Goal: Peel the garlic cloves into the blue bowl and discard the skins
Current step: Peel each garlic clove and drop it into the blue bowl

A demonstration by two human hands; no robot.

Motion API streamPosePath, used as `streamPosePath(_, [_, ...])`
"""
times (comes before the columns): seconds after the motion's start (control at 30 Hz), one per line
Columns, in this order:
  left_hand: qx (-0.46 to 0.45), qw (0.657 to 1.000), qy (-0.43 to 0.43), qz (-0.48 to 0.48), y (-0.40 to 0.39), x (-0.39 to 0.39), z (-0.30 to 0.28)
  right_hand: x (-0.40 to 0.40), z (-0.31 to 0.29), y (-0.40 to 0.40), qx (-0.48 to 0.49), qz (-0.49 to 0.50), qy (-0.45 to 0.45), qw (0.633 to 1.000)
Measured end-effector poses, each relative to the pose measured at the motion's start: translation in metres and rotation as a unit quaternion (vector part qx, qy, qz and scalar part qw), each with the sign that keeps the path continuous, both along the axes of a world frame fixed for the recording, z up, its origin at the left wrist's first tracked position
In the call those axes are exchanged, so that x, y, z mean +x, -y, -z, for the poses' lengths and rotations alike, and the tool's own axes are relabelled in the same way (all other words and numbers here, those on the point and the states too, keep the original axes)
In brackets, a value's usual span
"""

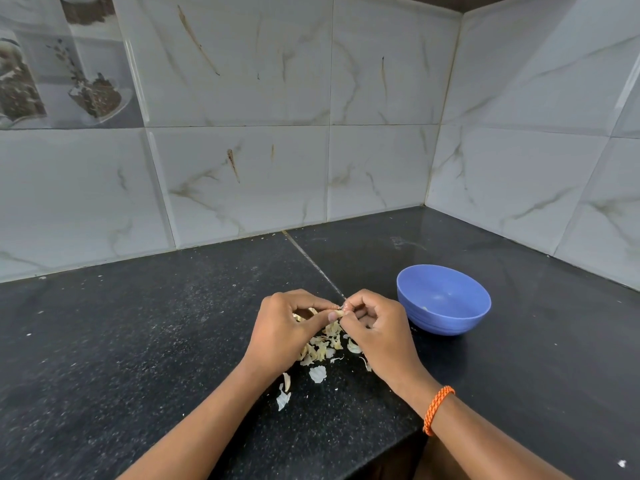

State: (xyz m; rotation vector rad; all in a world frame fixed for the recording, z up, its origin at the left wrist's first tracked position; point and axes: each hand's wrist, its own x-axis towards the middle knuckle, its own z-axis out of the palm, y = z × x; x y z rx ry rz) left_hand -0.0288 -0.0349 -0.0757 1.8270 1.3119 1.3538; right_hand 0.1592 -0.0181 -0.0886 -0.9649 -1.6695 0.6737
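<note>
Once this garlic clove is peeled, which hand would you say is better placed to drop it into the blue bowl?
Probably the right hand: it pinches the small garlic clove together with the left hand, and the round blue plastic bowl sits just beyond it on the right.

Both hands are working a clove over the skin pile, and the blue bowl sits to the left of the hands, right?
Not quite. The head view shows the blue bowl to the right of the hands, beside the right hand. The left hand and right do pinch a clove over the skin pile.

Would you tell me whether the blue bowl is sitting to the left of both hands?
No, the blue bowl sits right of the right hand.
</note>
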Motion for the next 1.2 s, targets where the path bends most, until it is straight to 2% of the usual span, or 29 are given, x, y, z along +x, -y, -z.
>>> streamPosePath(0.1, [-0.028,0.999,0.040,0.024,0.000,-0.001,-0.001,0.000,-0.001,-0.001,-0.054,-0.032,-0.045,0.997])
streamPosePath(0.23, [-0.018,0.997,0.061,0.039,0.001,-0.001,-0.002,-0.004,-0.002,-0.001,-0.135,-0.079,-0.138,0.978])
streamPosePath(0.4, [-0.009,0.998,0.056,0.034,0.001,0.000,0.000,-0.004,-0.001,-0.004,-0.184,-0.106,-0.181,0.960])
streamPosePath(0.5, [-0.019,0.996,0.080,0.033,0.002,0.001,0.002,-0.003,-0.001,-0.005,-0.190,-0.116,-0.176,0.959])
streamPosePath(0.7, [-0.021,0.993,0.114,0.007,0.001,0.004,0.001,-0.004,0.005,-0.004,-0.123,-0.100,-0.077,0.984])
streamPosePath(0.83, [-0.020,0.991,0.135,-0.014,0.001,0.001,0.001,-0.002,0.006,-0.002,-0.032,-0.009,-0.017,0.999])
streamPosePath(0.93, [-0.013,0.988,0.150,-0.026,0.002,0.001,0.000,-0.005,0.004,0.000,0.035,0.024,0.015,0.999])
streamPosePath(1.0, [-0.012,0.987,0.156,-0.023,0.002,0.003,-0.001,-0.008,0.003,0.003,0.059,0.022,0.024,0.998])
streamPosePath(1.2, [-0.004,0.990,0.142,-0.021,0.004,0.007,-0.001,-0.009,-0.001,0.007,0.044,0.004,0.000,0.999])
